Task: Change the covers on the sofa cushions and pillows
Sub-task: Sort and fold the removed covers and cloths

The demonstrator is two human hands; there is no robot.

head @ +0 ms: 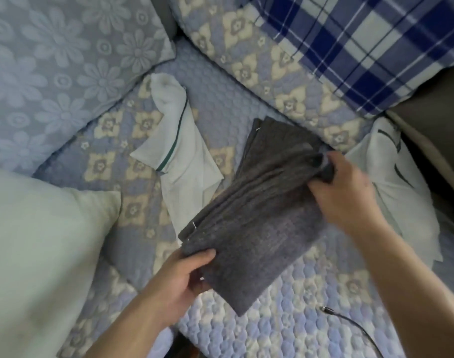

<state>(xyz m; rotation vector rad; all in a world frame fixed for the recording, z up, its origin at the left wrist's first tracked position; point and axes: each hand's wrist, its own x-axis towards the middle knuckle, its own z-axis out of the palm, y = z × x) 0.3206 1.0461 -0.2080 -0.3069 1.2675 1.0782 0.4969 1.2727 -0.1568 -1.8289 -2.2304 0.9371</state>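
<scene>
A dark grey knitted cover [257,220] hangs bunched between my two hands above the quilted sofa seat [285,329]. My left hand [187,277] pinches its near corner, thumb on top. My right hand [342,187] grips the far bunched end. Under it lies another folded grey cover [269,135]. A bare pale green pillow [40,249] leans at the left. A white cover with a green stripe [179,148] lies crumpled on the seat. A second white cover with dark marks [396,182] sits at the right.
A blue floral cushion [53,68] stands at the back left and a blue-and-white plaid pillow [362,45] at the back right. A black cable [349,321] runs over the seat near the front right. A grey armrest [440,104] borders the right side.
</scene>
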